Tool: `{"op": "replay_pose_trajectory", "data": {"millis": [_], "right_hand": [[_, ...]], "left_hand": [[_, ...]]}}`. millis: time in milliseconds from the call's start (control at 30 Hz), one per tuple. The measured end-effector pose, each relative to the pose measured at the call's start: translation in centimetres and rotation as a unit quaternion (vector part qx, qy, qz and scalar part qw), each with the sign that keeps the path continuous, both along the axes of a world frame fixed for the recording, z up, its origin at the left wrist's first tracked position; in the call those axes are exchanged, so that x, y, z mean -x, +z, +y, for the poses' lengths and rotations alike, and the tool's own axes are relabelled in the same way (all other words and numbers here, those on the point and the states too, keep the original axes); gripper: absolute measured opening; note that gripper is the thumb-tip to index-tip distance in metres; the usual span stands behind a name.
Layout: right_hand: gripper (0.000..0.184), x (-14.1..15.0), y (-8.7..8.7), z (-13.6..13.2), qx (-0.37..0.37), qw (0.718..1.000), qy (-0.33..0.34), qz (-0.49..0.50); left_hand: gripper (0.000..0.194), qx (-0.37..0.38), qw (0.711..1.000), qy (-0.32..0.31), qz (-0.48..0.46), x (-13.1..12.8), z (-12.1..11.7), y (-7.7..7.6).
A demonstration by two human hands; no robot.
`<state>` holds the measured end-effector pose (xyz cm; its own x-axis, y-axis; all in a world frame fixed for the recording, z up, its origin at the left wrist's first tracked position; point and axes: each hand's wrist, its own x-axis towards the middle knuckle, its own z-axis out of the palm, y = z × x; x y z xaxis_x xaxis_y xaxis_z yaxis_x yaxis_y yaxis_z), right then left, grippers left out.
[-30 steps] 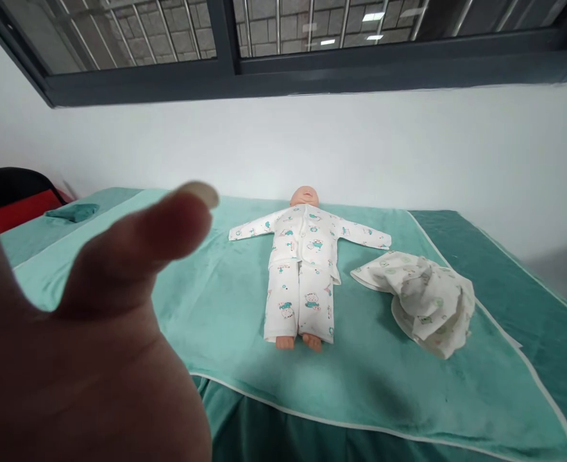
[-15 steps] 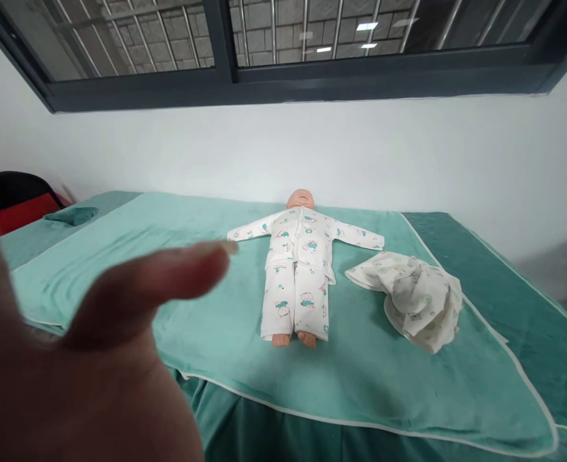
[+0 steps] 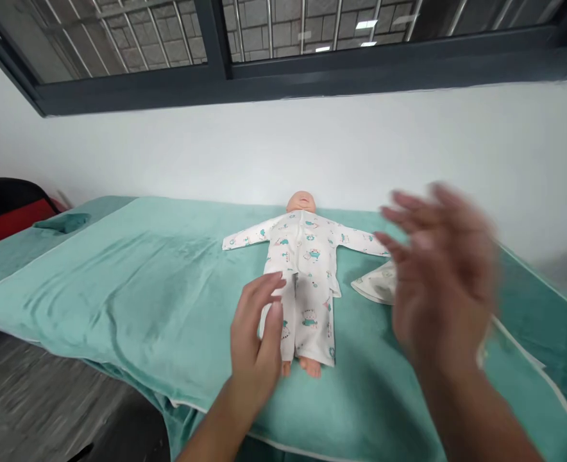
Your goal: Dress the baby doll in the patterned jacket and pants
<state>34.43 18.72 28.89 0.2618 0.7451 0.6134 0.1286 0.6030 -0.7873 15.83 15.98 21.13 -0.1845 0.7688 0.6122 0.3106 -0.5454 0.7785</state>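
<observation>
A baby doll (image 3: 301, 201) lies on its back in a white printed top (image 3: 307, 247) and matching trousers (image 3: 313, 321), arms spread wide, feet toward me. My left hand (image 3: 258, 333) is over the doll's trouser leg on the left, fingers apart and slightly bent, holding nothing; whether it touches the cloth I cannot tell. My right hand (image 3: 440, 276) is raised to the right of the doll, blurred by motion, with its fingers apart and nothing seen in it. Behind it a crumpled white printed cloth (image 3: 377, 283) is mostly hidden.
A light green blanket (image 3: 158, 282) with a pale edge covers the bed, over a darker green cover (image 3: 528, 301). A white wall (image 3: 177, 154) and a dark window frame (image 3: 283, 80) stand behind. At the far left are a small green cushion (image 3: 62, 223) and a red and black object (image 3: 11, 208).
The blurred hand close to the camera at left is gone from there. Both my hands now reach forward, one over the doll's legs, one over the crumpled cloth. The view has shifted slightly.
</observation>
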Motion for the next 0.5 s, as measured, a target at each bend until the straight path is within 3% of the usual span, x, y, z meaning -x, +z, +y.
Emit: {"op": "replay_pose_trajectory", "data": {"millis": [67,167,300,400,500], "right_hand": [[0.031,1.2,-2.3,3.8,0.049,0.997,0.029,0.049],[0.024,3.0,-5.8,10.9,0.119,0.992,0.008,0.032],[0.027,3.7,-8.1,19.5,0.164,0.985,-0.01,-0.048],[0.029,2.8,-8.9,22.5,0.163,0.981,0.027,-0.098],[0.03,1.8,-9.3,22.8,0.174,0.978,0.054,-0.099]], "left_hand": [[0.028,0.045,0.999,0.011,0.0,-0.2,4.4,-0.4],[0.027,0.072,0.996,0.042,-0.009,-0.5,11.9,-0.1],[0.03,0.114,0.99,-0.019,0.081,-1.7,21.5,0.8],[0.03,0.133,0.976,-0.076,0.157,-2.5,25.6,0.8],[0.036,0.13,0.971,-0.096,0.178,-2.7,26.5,0.3]]}}
